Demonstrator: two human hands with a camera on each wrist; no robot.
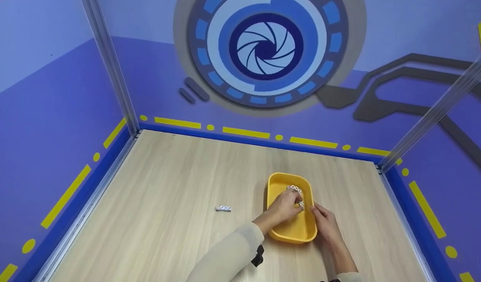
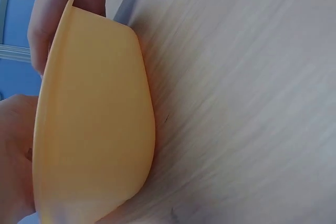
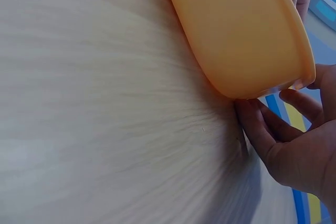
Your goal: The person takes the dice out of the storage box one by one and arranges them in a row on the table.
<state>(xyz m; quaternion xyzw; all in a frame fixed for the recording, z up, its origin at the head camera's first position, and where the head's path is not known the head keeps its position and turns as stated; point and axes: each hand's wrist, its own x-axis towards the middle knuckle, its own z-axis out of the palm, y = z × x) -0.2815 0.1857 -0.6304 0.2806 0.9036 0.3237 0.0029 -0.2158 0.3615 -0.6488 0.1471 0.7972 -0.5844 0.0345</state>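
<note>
A yellow plastic box with rounded corners stands on the table. Inside it are several small white dice with dark dots, partly covered by my left hand. That hand reaches over the near left rim, fingers bent down, and pinches at a die between thumb and fingers. My right hand holds the box's right side; its thumb is at the rim and its fingers are against the outer wall, low by the table. A short row of dice lies on the table left of the box.
The wood-grain table is enclosed by blue printed wall panels at the back and sides. Metal posts stand at the back corners, and metal rails run along the side edges.
</note>
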